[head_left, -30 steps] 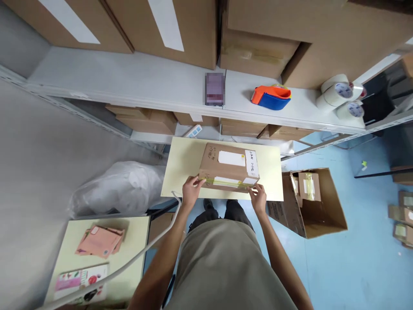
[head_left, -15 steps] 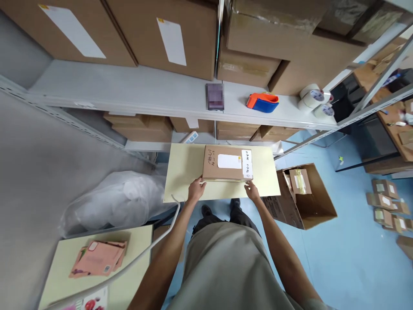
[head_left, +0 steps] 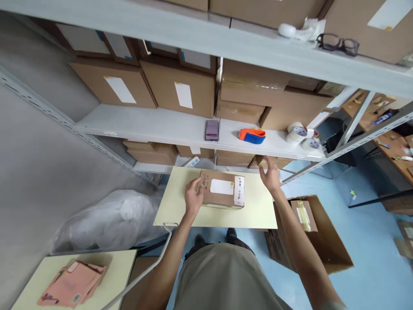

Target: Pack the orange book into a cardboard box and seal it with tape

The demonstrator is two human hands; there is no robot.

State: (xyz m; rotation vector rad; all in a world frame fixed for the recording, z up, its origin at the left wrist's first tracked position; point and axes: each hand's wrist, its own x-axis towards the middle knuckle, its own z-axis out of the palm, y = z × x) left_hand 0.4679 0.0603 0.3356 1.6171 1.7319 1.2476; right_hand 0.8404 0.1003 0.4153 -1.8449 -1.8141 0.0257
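Note:
A brown cardboard box (head_left: 222,200) with a white label and handwriting lies on the pale yellow board (head_left: 254,215) in front of me. My left hand (head_left: 194,196) is at the box's left end, fingers apart; whether it touches the cardboard I cannot tell. Raised away from the box, my right hand (head_left: 270,175) hovers over the board's right side with its fingers spread and nothing in them. Beyond it, on the grey shelf (head_left: 151,125), are an orange and blue tape dispenser-like item (head_left: 252,135) and several tape rolls (head_left: 297,134).
An open carton (head_left: 332,241) holding a taped box stands on the floor at right. Pink packets (head_left: 72,282) lie on a table at lower left, near a clear plastic bag (head_left: 109,219). Glasses (head_left: 338,44) rest on the upper shelf, and a white bent tube (head_left: 151,265) passes beside my left arm.
Both hands have left the box's near corners. My right hand has moved up and right toward the shelf, while the left has shifted to the box's left end. The view has tilted upward.

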